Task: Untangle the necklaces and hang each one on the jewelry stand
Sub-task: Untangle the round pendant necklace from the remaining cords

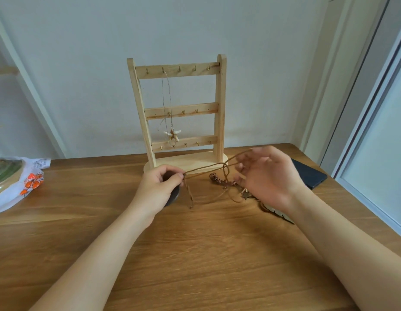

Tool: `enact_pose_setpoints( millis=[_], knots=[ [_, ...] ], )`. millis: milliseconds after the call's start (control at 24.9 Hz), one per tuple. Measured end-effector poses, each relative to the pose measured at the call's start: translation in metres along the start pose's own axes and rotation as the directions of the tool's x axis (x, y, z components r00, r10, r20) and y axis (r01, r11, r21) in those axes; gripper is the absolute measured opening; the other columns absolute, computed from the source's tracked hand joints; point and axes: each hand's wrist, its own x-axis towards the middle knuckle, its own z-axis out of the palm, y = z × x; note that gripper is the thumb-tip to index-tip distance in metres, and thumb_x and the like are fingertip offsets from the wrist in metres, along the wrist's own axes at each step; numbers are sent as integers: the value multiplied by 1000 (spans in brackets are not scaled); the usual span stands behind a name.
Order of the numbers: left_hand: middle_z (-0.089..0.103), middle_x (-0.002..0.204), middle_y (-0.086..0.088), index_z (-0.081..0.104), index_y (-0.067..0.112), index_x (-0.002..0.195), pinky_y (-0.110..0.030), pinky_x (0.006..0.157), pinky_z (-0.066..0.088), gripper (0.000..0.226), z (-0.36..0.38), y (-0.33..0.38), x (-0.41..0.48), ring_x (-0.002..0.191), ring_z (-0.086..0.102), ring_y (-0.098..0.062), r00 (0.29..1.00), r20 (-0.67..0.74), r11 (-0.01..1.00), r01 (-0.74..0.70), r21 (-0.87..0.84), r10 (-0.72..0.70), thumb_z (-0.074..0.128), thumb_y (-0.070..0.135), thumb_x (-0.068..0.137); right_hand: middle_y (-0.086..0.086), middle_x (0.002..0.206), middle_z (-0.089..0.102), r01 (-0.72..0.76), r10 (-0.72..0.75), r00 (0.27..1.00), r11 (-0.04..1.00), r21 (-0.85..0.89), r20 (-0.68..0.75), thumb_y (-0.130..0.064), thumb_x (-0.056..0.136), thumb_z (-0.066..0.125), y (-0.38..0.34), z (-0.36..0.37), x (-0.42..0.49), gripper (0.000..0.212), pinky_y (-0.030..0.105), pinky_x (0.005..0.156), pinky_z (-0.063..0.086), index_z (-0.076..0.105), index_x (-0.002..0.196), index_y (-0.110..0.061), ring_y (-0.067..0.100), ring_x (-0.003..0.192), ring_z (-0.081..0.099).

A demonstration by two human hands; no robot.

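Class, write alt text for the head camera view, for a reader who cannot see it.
Two bare hands stretch a brown cord necklace above a wooden table: the left hand pinches the cord beside a dark round pendant, the right hand loops it over open fingers. Behind stands a wooden jewelry stand, with a starfish necklace hanging from a top hook.

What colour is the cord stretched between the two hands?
Brown; the cord shows best in the head view.
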Motion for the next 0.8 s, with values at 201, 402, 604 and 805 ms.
enact_pose_setpoints(
  millis=[201,402,604,805],
  knots=[
    [71,105,-3,71,30,97,-37,82,53,14,-11,-11,12,107,63,-24,979,-196,999,51,11,-48,61,19,98,-6,61,40,178,-108,970,928,327,-220,-19,89,63,-29,-26,4,20,31,83,43,73,104,-10,15,64,50],
    [71,100,-4,72,25,96,-33,68,51,11,-9,-10,12,90,63,-21,982,-178,998,53,-35,-58,63,17,96,3,119,65,271,-257,881,962,-22,-398,-10,91,63,-28,-24,9,42,26,64,52,61,132,-20,10,53,36],
    [66,79,-7,71,7,103,-25,47,31,12,-9,-2,7,53,44,-14,997,1,966,80,-247,-82,61,10,97,14,103,71,139,-538,731,719,-681,-420,-21,96,64,-11,-22,7,12,39,79,56,71,92,-13,20,72,65],
    [62,74,-6,69,8,97,-23,47,26,11,-3,6,3,52,42,-13,982,186,964,71,-258,-22,58,6,97,-7,99,64,189,-772,630,262,-946,-88,-30,94,68,-3,-7,1,13,21,77,48,65,100,-19,4,87,59]
  ],
)
